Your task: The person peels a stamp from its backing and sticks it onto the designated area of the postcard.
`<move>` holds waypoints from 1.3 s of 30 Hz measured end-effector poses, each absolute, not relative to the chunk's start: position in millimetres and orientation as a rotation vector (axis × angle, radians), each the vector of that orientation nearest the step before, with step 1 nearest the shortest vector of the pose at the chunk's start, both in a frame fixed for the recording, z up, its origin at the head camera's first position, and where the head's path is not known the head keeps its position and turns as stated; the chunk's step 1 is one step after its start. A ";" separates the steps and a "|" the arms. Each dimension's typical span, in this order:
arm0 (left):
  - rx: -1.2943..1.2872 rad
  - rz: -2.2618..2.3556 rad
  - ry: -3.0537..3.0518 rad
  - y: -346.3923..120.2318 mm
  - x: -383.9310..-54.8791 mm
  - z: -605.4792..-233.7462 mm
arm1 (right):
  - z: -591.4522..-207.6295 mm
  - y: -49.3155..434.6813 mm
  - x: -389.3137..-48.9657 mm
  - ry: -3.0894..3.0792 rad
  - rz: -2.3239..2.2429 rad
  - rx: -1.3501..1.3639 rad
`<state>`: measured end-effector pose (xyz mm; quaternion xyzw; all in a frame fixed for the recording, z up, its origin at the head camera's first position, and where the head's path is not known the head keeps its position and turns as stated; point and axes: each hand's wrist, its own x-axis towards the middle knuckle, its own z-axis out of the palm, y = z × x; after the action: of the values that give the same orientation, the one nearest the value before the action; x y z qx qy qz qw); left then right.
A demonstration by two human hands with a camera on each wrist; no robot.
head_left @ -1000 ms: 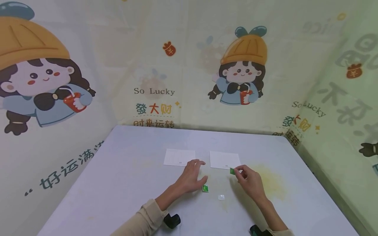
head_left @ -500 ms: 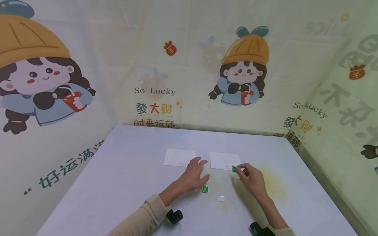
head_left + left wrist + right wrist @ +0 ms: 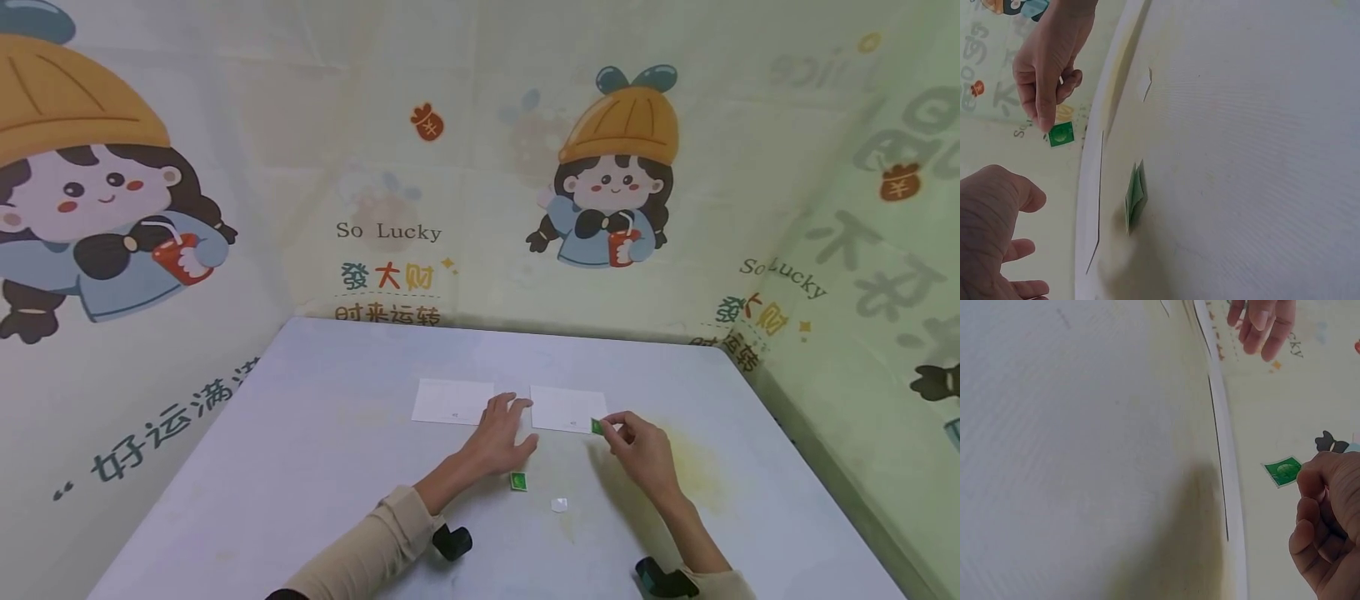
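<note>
My right hand [image 3: 643, 454] pinches a small green sticker [image 3: 1282, 470] with a pale border by one edge, between thumb and forefinger. In the head view the sticker overlaps the lower right corner of the right white card [image 3: 566, 408]. My left hand [image 3: 501, 440] is spread with nothing in it, fingertips between that card and the left white card [image 3: 450, 400]. Each card bears tiny print near its lower right. Below the left hand lies another green piece [image 3: 518, 482], its edges bent upward in the left wrist view [image 3: 1135, 197].
A small clear-whitish square [image 3: 559, 505] lies on the white table [image 3: 300, 467], nearer the person than the cards. A yellowish stain [image 3: 697, 467] marks the tabletop right of the right hand. Printed cloth [image 3: 480, 167] hangs behind and along both sides.
The right hand has moved slightly away from the person, carrying the sticker to the right card's lower corner. The left hand has shifted a little to the right and farther away.
</note>
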<state>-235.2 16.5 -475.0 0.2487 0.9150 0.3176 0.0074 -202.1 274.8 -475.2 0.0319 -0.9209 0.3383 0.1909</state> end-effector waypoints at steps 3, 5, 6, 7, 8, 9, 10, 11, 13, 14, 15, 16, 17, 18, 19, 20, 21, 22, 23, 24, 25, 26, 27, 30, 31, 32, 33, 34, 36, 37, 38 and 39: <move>0.769 0.981 2.866 19.1 -236.2 -474.7 | -475.0 275.4 -202.5 -2.588 0.945 0.076; 0.767 0.977 2.868 20.3 -236.7 -473.8 | -474.4 275.6 -203.2 -2.584 0.946 0.080; 0.762 0.973 2.871 20.6 -237.1 -473.3 | -473.9 275.6 -203.8 -2.582 0.942 0.084; 0.758 0.971 2.874 20.9 -237.4 -472.7 | -473.4 275.7 -204.6 -2.577 0.942 0.090; 0.753 0.972 2.876 21.2 -238.0 -472.1 | -472.9 275.9 -205.6 -2.573 0.939 0.095; 0.746 0.967 2.880 21.3 -238.6 -471.8 | -472.4 276.1 -206.7 -2.570 0.934 0.102; 0.737 0.962 2.881 21.4 -239.6 -471.6 | -471.8 276.2 -208.0 -2.566 0.931 0.107; 0.732 0.957 2.882 21.5 -240.9 -471.5 | -471.5 276.6 -209.4 -2.568 0.926 0.103; 0.725 0.944 2.887 21.5 -243.6 -472.2 | -471.4 277.2 -212.0 -2.573 0.922 0.094; 0.722 0.937 2.889 21.4 -244.8 -472.7 | -471.5 277.5 -213.2 -2.578 0.920 0.087; 0.720 0.928 2.892 21.1 -246.0 -473.4 | -471.9 277.8 -214.4 -2.585 0.921 0.080; 0.719 0.924 2.891 20.8 -247.1 -474.1 | -472.1 278.0 -215.4 -2.589 0.924 0.072; 0.720 0.920 2.894 20.5 -248.2 -474.9 | -472.4 278.2 -216.3 -2.596 0.926 0.065; 0.719 0.919 2.896 20.1 -249.2 -475.9 | -472.7 278.4 -217.1 -2.600 0.928 0.061; 0.717 0.917 2.899 19.7 -250.1 -476.8 | -472.9 278.4 -217.8 -2.604 0.929 0.058; 0.712 0.911 2.898 19.3 -251.0 -477.4 | -473.2 278.6 -218.5 -2.608 0.930 0.054; 0.709 0.912 2.900 18.9 -251.7 -478.2 | -473.4 278.6 -219.1 -2.614 0.930 0.049; 0.705 0.907 2.902 18.6 -252.5 -479.0 | -473.5 278.7 -219.7 -2.617 0.932 0.047; 0.699 0.904 2.903 18.4 -253.2 -479.5 | -473.5 278.8 -220.3 -2.623 0.930 0.044; 0.694 0.901 2.904 18.3 -253.9 -479.9 | -473.5 278.8 -221.0 -2.623 0.931 0.041; 0.689 0.893 2.906 18.1 -254.6 -480.3 | -473.5 278.8 -221.8 -2.624 0.934 0.041; 0.684 0.889 2.907 17.9 -255.3 -480.6 | -473.3 278.5 -222.5 -2.625 0.939 0.040; 0.683 0.889 2.909 17.8 -256.0 -480.9 | -473.0 278.3 -223.2 -2.624 0.943 0.045; 0.682 0.880 2.911 17.2 -258.0 -481.1 | -472.3 277.5 -225.3 -2.623 0.948 0.052; 0.683 0.881 2.910 16.8 -258.4 -481.2 | -472.2 277.4 -226.0 -2.625 0.951 0.052; 0.686 0.882 2.911 16.6 -259.0 -481.5 | -472.3 277.3 -226.8 -2.628 0.952 0.050; 0.690 0.884 2.913 16.4 -259.7 -481.7 | -472.4 277.2 -227.7 -2.632 0.954 0.047; 0.692 0.883 2.913 16.2 -260.3 -482.1 | -472.5 277.0 -228.6 -2.637 0.956 0.038; 0.694 0.888 2.915 16.0 -261.5 -483.4 | -473.0 277.0 -230.5 -2.646 0.962 0.023; 0.695 0.888 2.919 16.2 -262.3 -484.5 | -473.0 276.8 -231.3 -2.652 0.963 0.016; 0.693 0.890 2.918 16.3 -262.8 -485.4 | -473.1 276.7 -232.1 -2.659 0.963 0.009; 0.690 0.889 2.920 16.4 -263.3 -486.3 | -473.0 276.5 -233.0 -2.663 0.962 0.004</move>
<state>-263.3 16.4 -486.3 0.2205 0.9330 0.2842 0.0062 -233.0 276.5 -473.0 0.0014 -0.9292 0.3358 0.1543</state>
